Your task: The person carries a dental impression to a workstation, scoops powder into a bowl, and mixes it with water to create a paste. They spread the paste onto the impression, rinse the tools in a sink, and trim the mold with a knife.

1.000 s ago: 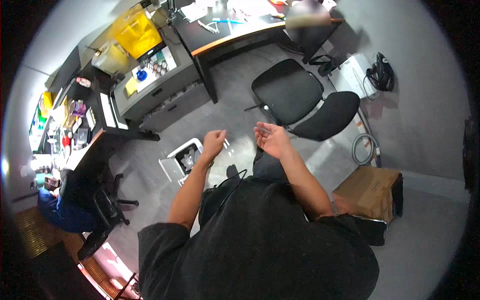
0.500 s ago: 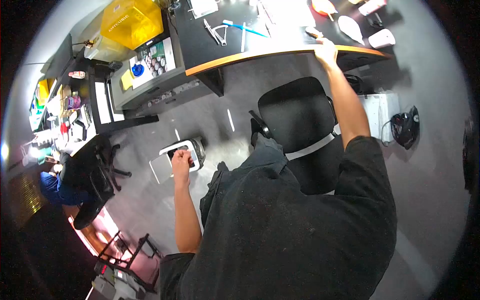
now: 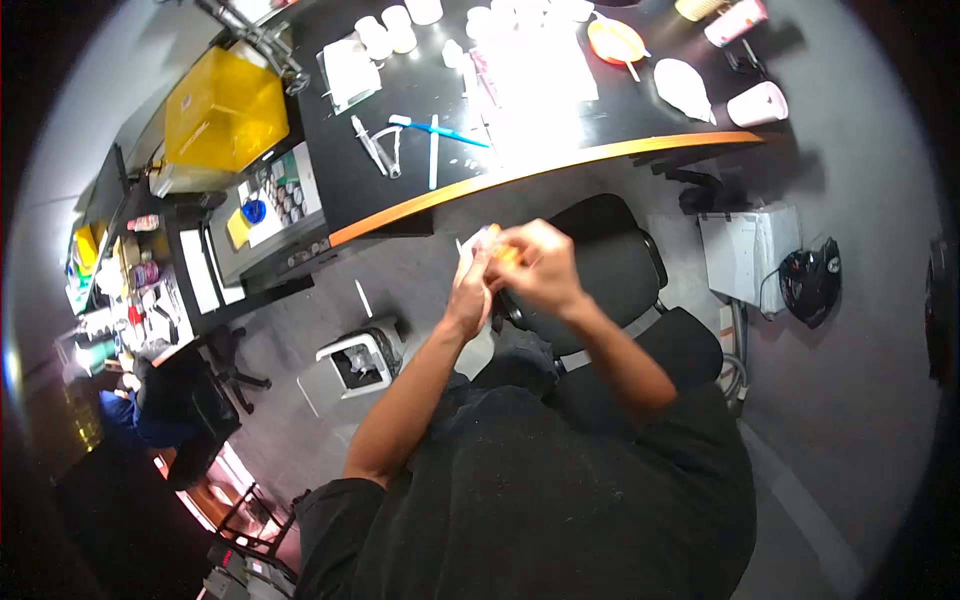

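Two hands up together in front of chest, over the black chair [image 3: 610,255]. Left hand [image 3: 470,295] and right hand [image 3: 535,265] meet fingertip to fingertip, both pinched on a small orange-and-white item [image 3: 490,245] held between them; too blurred to say what it is. L fingers closed on its near-white end, R fingers curled over the orange part. Item sits right at the touching fingertips, up in the air, not resting on anything.

Just beyond the hands: desk [image 3: 540,170], black top w/ orange edge, curved. On desk straight ahead of hands: white paper sheet [image 3: 535,75], brightly lit. Ahead and to L of hands: blue-handled tool [image 3: 440,130], a white stick beside it, metal tweezers [image 3: 375,150] just L of that. Further ahead-left: white cups in a cluster [image 3: 385,35]. Ahead-right: orange dish [image 3: 615,40], white oval thing [image 3: 685,85], white cup lying on its side [image 3: 760,100] near desk edge.

Well off to L of L hand: yellow box [image 3: 225,110], grey drawer unit below it. Below L forearm, on floor: small white bin w/ open top [image 3: 355,365]. To R of R hand, on floor: white box unit [image 3: 750,250], black coiled cable [image 3: 810,280] touching its side.

Far L, well apart: another person's blue sleeve [image 3: 120,420] at a cluttered bench.
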The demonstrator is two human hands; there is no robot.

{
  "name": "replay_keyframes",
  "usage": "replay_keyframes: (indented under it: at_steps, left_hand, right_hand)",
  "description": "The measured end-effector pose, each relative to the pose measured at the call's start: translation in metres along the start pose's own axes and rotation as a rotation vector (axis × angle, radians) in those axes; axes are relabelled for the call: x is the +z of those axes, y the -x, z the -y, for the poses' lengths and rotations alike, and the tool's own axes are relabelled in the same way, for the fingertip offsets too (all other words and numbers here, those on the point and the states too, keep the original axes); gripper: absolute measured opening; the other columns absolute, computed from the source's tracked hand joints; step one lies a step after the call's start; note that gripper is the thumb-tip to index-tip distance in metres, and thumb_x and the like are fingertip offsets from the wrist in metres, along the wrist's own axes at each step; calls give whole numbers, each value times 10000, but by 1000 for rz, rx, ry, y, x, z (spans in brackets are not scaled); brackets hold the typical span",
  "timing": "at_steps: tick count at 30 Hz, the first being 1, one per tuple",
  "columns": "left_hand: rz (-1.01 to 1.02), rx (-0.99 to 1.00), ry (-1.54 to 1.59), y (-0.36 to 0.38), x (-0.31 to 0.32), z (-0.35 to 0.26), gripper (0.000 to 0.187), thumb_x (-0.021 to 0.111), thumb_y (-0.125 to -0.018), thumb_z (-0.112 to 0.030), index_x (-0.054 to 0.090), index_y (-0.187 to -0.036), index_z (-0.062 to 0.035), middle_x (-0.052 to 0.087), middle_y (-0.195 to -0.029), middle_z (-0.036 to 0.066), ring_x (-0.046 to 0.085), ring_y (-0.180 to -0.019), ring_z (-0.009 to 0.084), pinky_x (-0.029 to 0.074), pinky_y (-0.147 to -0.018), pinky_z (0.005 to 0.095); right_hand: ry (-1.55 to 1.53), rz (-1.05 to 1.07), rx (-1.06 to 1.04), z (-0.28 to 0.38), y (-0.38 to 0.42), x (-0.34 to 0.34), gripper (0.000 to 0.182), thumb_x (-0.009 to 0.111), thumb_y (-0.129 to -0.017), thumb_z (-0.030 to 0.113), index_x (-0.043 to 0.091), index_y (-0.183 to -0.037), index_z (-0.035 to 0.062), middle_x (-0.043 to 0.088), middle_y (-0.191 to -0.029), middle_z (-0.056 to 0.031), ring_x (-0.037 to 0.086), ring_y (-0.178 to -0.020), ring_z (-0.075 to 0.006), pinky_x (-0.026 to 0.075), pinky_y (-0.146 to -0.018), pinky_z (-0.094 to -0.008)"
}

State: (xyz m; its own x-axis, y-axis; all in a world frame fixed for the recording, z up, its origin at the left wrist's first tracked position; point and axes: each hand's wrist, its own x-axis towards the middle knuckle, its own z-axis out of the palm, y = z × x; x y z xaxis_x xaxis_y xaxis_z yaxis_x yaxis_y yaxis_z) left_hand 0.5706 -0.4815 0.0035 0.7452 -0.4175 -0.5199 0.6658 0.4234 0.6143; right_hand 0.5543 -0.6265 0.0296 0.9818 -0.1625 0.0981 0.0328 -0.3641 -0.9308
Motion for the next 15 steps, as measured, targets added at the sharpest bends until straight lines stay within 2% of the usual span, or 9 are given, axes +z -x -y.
replay_keyframes:
  at_steps: [2,5,6,8,9,10,11,14,15]
  left_hand:
    - [-143,41,-306,-18,-8,24,378,512,-1019,-296,453,-1300,-50,589,-1152,127,611,-1026,206,505,-864,316]
    - [-146,70,-362,-12,3,11,223,489,-1013,-215,469,-1163,-52,664,-1034,194,679,-937,252,561,-699,317]
    - [-157,-67,-291,-10,-7,5,176,482,-1012,-202,479,-1115,-60,643,-886,143,658,-751,213,537,-592,316]
    - [7,-5,-341,-6,-41,-11,210,474,-1027,-246,506,-957,-50,399,-620,9,377,-465,102,383,-412,284]
    - [-3,-65,-312,1,-65,-21,264,475,-1028,-275,502,-895,-48,405,-591,11,398,-439,109,376,-388,282]
    - [-31,-114,-280,9,-90,-30,325,475,-1030,-304,499,-833,-47,411,-561,12,418,-412,116,368,-365,280]
    - [-160,-154,-526,24,-103,-41,380,484,-1024,-341,484,-771,-57,420,-532,15,449,-395,123,362,-347,282]
    - [-493,-301,-1132,76,-175,-59,507,523,-991,-430,489,-651,-56,497,-461,53,550,-384,159,393,-341,297]
    - [-571,-270,-1141,101,-201,-57,508,520,-990,-434,511,-671,-40,505,-464,58,558,-389,165,401,-347,299]
  right_hand:
    - [21,48,136,13,26,10,338,799,-743,77,681,-1051,3,640,-915,-76,631,-767,-124,505,-631,-236]
    - [-564,397,215,5,12,-58,354,778,-779,51,684,-1120,25,659,-984,-63,662,-853,-128,533,-694,-222]
    - [-314,326,261,-36,4,-96,322,839,-708,127,731,-992,19,711,-953,-82,672,-856,-146,530,-745,-270]
    - [149,-194,32,-62,-42,-179,167,768,-739,101,723,-885,35,691,-836,-66,646,-760,-127,528,-697,-287]
    - [282,-348,183,-77,-67,-229,104,712,-776,102,704,-849,28,678,-820,-86,640,-744,-122,520,-673,-297]
    - [466,-596,-61,-105,-94,-282,115,705,-793,97,674,-863,12,651,-729,-75,604,-657,-153,511,-663,-291]
    - [635,-676,174,-93,-116,-330,183,695,-806,136,663,-913,-8,677,-758,-113,636,-682,-211,521,-672,-340]
    - [1330,-910,190,-205,-179,-490,682,775,-754,463,602,-1184,-38,621,-1200,-247,589,-1112,-393,448,-996,-442]
    - [1221,-768,571,-220,-204,-527,955,682,-738,691,507,-1349,-22,504,-1392,-238,475,-1290,-375,326,-1120,-443]
